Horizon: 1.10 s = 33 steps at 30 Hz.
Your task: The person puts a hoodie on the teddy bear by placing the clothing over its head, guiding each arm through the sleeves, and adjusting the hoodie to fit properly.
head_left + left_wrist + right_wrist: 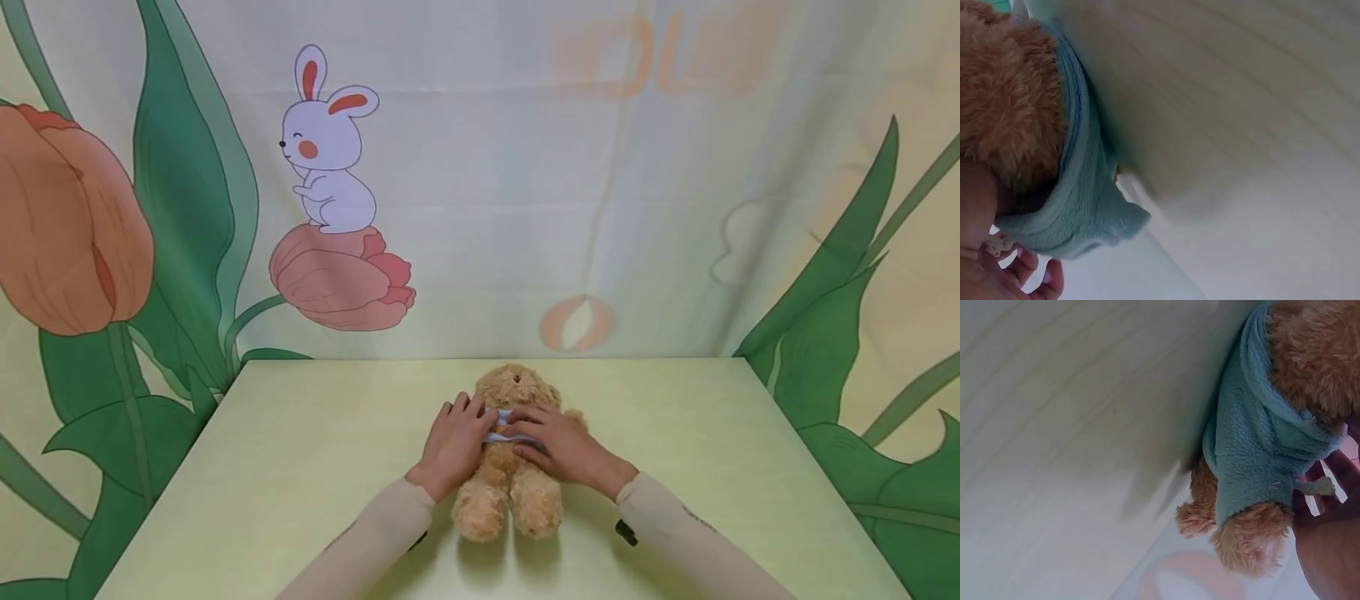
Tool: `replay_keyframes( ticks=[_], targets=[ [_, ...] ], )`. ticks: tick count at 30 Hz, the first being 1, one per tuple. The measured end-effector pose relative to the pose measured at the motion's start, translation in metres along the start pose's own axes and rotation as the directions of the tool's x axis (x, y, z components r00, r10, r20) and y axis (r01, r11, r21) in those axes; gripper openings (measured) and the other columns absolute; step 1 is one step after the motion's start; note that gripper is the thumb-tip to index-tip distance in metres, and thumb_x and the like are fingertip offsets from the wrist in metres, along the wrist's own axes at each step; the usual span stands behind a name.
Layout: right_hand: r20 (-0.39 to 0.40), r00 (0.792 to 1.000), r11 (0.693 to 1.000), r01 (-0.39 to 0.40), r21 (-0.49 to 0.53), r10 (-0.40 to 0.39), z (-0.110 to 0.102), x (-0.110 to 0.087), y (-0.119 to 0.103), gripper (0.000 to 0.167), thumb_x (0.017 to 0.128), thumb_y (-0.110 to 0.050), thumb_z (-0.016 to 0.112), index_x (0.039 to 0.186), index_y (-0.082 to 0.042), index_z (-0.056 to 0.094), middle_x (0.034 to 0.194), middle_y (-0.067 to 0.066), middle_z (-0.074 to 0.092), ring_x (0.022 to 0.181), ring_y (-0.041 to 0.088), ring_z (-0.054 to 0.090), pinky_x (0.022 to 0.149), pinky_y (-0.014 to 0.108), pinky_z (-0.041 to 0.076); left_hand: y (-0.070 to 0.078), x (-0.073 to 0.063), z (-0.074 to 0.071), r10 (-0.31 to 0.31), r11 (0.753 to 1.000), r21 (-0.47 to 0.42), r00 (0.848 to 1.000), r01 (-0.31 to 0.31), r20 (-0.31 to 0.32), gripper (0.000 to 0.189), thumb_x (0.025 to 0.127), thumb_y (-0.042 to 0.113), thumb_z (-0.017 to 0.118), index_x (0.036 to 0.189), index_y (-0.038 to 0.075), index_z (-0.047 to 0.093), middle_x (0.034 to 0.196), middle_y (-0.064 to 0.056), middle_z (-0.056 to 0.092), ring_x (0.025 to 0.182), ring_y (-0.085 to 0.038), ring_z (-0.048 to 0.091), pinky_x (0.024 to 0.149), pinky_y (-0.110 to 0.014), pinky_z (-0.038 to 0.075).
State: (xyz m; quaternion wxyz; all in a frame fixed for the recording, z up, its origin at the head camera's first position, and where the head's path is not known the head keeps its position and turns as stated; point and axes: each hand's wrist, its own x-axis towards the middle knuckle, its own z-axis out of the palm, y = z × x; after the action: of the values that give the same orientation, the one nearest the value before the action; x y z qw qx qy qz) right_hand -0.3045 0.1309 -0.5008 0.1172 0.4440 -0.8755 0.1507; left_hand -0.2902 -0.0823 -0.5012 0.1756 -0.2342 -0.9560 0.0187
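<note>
A tan plush teddy bear (517, 387) lies on its back, head away from me and legs toward me. It wears a blue fleece top (1250, 444), bunched up around its chest. My left hand (453, 446) grips the top's lower edge on the left, thumb tucked beneath the fabric. On the other side, my right hand (564, 443) holds the edge between thumb and fingers. A furry paw (1254, 537) pokes out of the right sleeve. At the left sleeve (1125, 219), the end hangs flat with no paw showing. A cream cord (1316, 486) dangles by my right fingers.
The bear is on a pale green tabletop (330, 425), whose far edge meets a hanging cloth (480, 208) printed with tulips and a rabbit. Both forearms come in from the near side in light sleeves (375, 533).
</note>
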Motion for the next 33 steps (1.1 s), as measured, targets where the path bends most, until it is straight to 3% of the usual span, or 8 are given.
replay_keyframes(
  ticks=[8, 15, 21, 26, 33],
  targets=[
    [-0.007, 1.000, 0.999, 0.028, 0.017, -0.028, 0.006, 0.002, -0.001, 0.023, 0.097, -0.030, 0.063, 0.117, -0.020, 0.067, 0.131, 0.000, 0.060, 0.118, 0.023, 0.056, 0.088, 0.038, 0.053, -0.001, 0.005, 0.003, -0.007, 1.000, 0.024, 1.000, 0.007, -0.016, 0.009, 0.091, 0.021, 0.071, 0.085, 0.026, 0.065, 0.091, 0.007, 0.062, 0.081, -0.016, 0.041, 0.077, -0.035, 0.028],
    [-0.012, 1.000, 1.000, 0.003, 0.012, -0.003, 0.004, 0.001, -0.001, 0.023, 0.099, -0.030, 0.060, 0.118, -0.020, 0.066, 0.128, -0.001, 0.059, 0.115, 0.022, 0.057, 0.086, 0.037, 0.053, -0.010, 0.002, 0.002, 0.029, 0.999, 0.040, 0.999, -0.029, -0.012, 0.008, 0.093, 0.020, 0.067, 0.099, 0.020, 0.061, 0.096, 0.001, 0.058, 0.086, -0.018, 0.050, 0.067, -0.031, 0.044],
    [-0.008, 1.000, 1.000, 0.002, -0.013, -0.002, 0.003, 0.001, 0.001, 0.024, 0.099, -0.030, 0.059, 0.118, -0.019, 0.066, 0.128, -0.002, 0.059, 0.116, 0.022, 0.057, 0.089, 0.039, 0.052, -0.015, 0.005, 0.008, 0.067, 0.997, -0.047, 0.997, -0.065, 0.038, 0.010, 0.092, 0.017, 0.068, 0.096, 0.019, 0.059, 0.095, 0.001, 0.057, 0.078, -0.017, 0.052, 0.053, -0.030, 0.047],
    [-0.028, 0.999, 1.000, 0.018, -0.001, -0.018, 0.004, -0.001, 0.000, 0.021, 0.098, -0.029, 0.061, 0.116, -0.020, 0.066, 0.127, -0.001, 0.060, 0.115, 0.021, 0.057, 0.089, 0.038, 0.052, -0.018, 0.005, 0.008, 0.090, 0.994, -0.061, 0.995, -0.087, 0.053, 0.016, 0.089, 0.017, 0.072, 0.085, 0.020, 0.057, 0.086, 0.004, 0.057, 0.073, -0.016, 0.054, 0.056, -0.030, 0.045],
    [-0.057, 0.998, 0.999, 0.040, -0.010, -0.040, 0.006, 0.000, -0.002, 0.021, 0.096, -0.027, 0.063, 0.115, -0.019, 0.066, 0.126, -0.001, 0.061, 0.115, 0.022, 0.057, 0.089, 0.038, 0.052, -0.017, 0.003, 0.007, 0.036, 0.987, -0.161, 0.995, -0.021, 0.089, 0.016, 0.089, 0.011, 0.070, 0.082, 0.020, 0.059, 0.085, 0.003, 0.058, 0.075, -0.018, 0.057, 0.056, -0.033, 0.048]
  ],
)
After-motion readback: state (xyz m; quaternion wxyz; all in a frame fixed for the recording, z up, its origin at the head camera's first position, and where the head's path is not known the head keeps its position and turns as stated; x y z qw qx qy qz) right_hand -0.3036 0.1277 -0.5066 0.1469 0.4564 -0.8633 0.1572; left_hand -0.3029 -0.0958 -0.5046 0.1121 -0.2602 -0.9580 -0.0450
